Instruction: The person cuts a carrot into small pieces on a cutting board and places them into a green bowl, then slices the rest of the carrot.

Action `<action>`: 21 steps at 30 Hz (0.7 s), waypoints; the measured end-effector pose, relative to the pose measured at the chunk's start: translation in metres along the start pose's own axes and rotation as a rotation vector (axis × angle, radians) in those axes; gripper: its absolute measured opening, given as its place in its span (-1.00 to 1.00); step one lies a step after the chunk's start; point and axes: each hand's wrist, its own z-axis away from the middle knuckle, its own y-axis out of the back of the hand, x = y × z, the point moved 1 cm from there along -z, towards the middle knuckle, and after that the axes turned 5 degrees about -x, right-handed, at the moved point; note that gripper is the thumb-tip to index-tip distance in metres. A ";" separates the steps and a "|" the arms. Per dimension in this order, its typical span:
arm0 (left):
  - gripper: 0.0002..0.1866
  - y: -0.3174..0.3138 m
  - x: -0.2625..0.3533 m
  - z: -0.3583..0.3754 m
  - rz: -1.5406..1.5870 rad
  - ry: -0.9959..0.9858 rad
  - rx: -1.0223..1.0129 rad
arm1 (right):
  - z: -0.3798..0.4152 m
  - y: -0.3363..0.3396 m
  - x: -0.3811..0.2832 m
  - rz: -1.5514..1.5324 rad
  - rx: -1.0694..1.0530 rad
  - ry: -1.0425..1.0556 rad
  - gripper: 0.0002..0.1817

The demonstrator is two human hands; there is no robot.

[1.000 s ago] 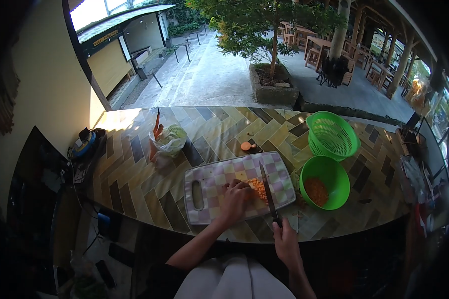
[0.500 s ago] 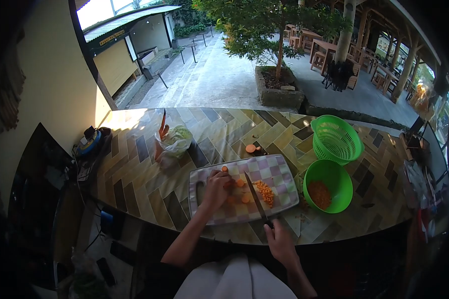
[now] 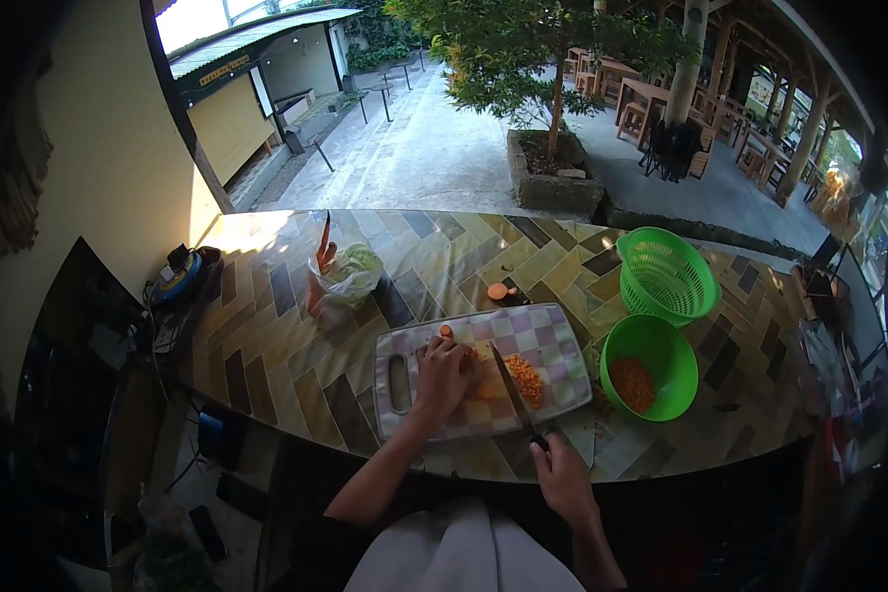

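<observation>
My right hand [image 3: 564, 476] is wrapped round the black handle of a knife [image 3: 512, 393], whose blade points away from me over a checkered cutting board [image 3: 553, 335]. My left hand [image 3: 443, 377] is on the board left of the blade, its fingers curled down on a carrot piece that they mostly hide. Just beyond those fingertips lies a carrot chunk [image 3: 446, 332]. Carrot slices [image 3: 484, 391] lie between hand and knife. Right of the blade is a small heap of diced carrot [image 3: 528, 381].
A green bowl [image 3: 676, 370] with orange bits inside stands right of the board, a green colander [image 3: 661, 266] behind it. Carrot ends [image 3: 498, 291] lie beyond the board. At the back left of the patterned table [image 3: 276, 345] sits a plastic bag [image 3: 350, 281] with pale green vegetables and carrots.
My left hand has shifted right, closer to the knife, covering carrot slices that showed before. The knife and my right hand have moved slightly right.
</observation>
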 end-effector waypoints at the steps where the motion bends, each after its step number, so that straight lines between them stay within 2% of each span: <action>1: -0.80 0.005 -0.001 0.001 -0.001 0.001 0.006 | 0.001 0.001 -0.001 -0.009 -0.007 -0.014 -0.67; 9: -0.86 0.009 -0.017 0.001 0.006 0.006 0.090 | -0.016 0.015 -0.013 0.110 -0.135 0.005 -0.67; 14: -0.88 0.014 -0.008 0.008 -0.103 -0.009 0.071 | -0.021 0.025 -0.010 0.126 -0.074 0.068 -0.66; 17: -0.88 0.013 0.002 0.010 -0.028 -0.033 0.075 | -0.017 0.028 -0.008 0.115 -0.038 0.067 -0.65; 21: -0.86 0.007 0.024 0.020 0.069 -0.047 -0.071 | -0.017 0.026 -0.008 0.083 -0.102 0.040 -0.64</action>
